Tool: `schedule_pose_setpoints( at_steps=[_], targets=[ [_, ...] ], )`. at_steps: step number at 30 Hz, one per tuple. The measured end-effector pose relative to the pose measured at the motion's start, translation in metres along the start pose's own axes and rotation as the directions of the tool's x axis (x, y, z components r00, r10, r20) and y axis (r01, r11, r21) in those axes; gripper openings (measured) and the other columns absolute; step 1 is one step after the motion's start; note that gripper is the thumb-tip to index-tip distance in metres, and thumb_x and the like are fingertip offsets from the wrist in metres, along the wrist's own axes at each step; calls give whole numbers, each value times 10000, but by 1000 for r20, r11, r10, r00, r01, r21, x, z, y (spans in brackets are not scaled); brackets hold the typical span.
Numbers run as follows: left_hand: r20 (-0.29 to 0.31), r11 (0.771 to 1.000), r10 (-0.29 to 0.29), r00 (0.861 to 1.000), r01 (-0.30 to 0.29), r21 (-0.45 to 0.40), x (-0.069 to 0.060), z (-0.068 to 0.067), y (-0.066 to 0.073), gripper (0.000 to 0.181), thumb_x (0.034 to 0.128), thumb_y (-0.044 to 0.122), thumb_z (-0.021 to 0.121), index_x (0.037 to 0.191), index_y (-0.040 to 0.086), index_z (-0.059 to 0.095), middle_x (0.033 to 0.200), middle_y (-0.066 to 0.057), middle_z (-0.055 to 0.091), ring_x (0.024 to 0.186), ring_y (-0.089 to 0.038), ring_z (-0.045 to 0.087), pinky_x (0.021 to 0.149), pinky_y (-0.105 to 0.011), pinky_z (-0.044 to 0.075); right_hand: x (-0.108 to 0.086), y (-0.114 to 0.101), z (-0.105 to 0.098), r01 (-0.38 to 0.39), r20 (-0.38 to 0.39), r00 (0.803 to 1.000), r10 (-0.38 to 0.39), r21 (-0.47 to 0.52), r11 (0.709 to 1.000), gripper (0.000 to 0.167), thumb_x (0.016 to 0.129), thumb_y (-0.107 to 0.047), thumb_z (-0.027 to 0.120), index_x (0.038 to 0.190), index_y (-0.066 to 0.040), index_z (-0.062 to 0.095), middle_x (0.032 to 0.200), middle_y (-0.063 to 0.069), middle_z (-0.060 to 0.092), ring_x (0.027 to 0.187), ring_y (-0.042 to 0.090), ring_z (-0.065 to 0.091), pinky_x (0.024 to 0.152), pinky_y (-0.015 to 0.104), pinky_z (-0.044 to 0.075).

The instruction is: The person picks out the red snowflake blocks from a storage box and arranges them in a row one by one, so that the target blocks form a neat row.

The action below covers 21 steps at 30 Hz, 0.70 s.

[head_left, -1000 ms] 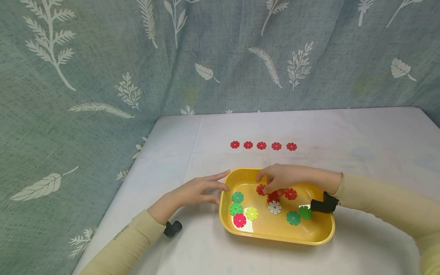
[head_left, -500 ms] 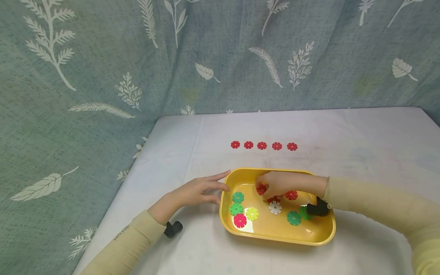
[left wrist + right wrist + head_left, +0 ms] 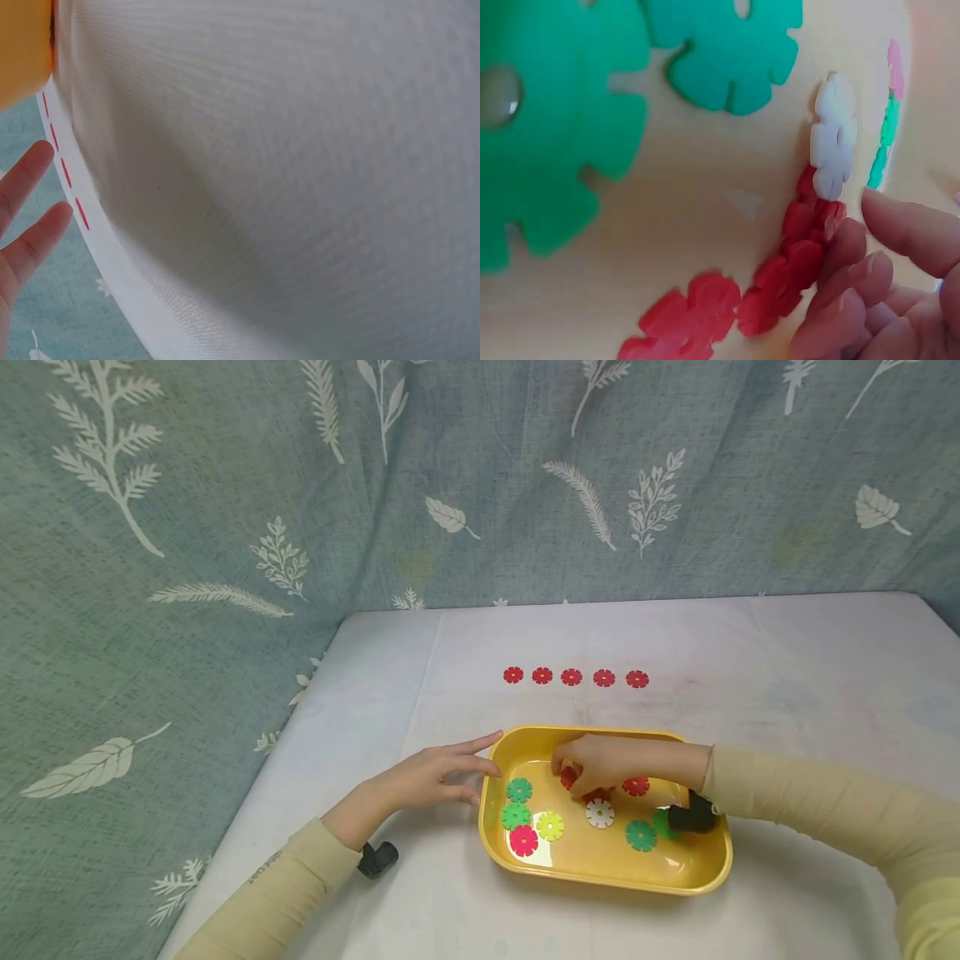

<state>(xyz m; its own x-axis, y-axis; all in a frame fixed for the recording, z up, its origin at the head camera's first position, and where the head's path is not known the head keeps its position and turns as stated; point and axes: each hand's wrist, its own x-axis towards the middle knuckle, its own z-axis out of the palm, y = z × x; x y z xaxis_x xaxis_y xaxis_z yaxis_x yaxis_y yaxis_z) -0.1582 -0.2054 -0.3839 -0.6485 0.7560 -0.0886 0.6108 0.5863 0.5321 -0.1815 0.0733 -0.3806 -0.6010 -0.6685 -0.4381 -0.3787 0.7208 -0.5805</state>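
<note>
Inside the yellow tray [image 3: 600, 883], my right hand [image 3: 607, 762] bends down with thumb and forefinger on either side of a red notched plastic disc [image 3: 567, 777], seemingly pinching it. The contact itself is partly hidden. In the right wrist view, several red discs [image 3: 780, 289] and a white disc [image 3: 834, 139] lie by the right hand's curled fingers [image 3: 855, 281]. My left hand [image 3: 431, 775] rests at the tray's left end, fingers spread and straight, fingertips at the rim; it holds nothing. The left wrist view shows only two of its fingers [image 3: 36, 240].
Beyond the tray, several red discs [image 3: 572, 677] form a row on the white-covered table [image 3: 787, 693]. Green [image 3: 519, 790], yellow [image 3: 550, 827] and pink discs [image 3: 523, 840] lie at the tray's left; teal [image 3: 641, 836] and green ones [image 3: 664, 822] lie at its right.
My right hand has moved slightly left and lower in the tray, its thumb and forefinger closing around a red disc. The left hand and the row of discs stay put.
</note>
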Motion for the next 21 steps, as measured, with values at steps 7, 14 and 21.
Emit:
schedule_pose_setpoints(
  at_steps=[7,14,21],
  targets=[
    [7,1000,-11,1000,11,-2,0,0,1,476,777,499,609,1197,276,589,1503,80,244,1341,-151,320,1022,-363,386,-1,-4,0,-62,-46,997,57,-125,990,249,770,-151,735,910,-146,528,722,-15,517,529,111,522,508,209,490],
    [3,1000,-7,1000,7,-6,0,0,0,464,779,476,621,1196,274,590,1504,73,245,1340,-157,322,1026,-365,381,0,-1,1,-12,-20,1000,10,-110,994,244,763,-167,744,869,-146,525,708,-31,517,560,100,488,520,198,460],
    [-3,1000,8,1000,-8,-7,1,0,-1,469,779,485,615,1193,267,592,1503,68,248,1336,-155,330,1021,-357,388,2,0,3,145,66,988,-138,-127,981,224,789,-167,720,970,-169,587,728,-83,536,674,66,473,573,168,425]
  ],
)
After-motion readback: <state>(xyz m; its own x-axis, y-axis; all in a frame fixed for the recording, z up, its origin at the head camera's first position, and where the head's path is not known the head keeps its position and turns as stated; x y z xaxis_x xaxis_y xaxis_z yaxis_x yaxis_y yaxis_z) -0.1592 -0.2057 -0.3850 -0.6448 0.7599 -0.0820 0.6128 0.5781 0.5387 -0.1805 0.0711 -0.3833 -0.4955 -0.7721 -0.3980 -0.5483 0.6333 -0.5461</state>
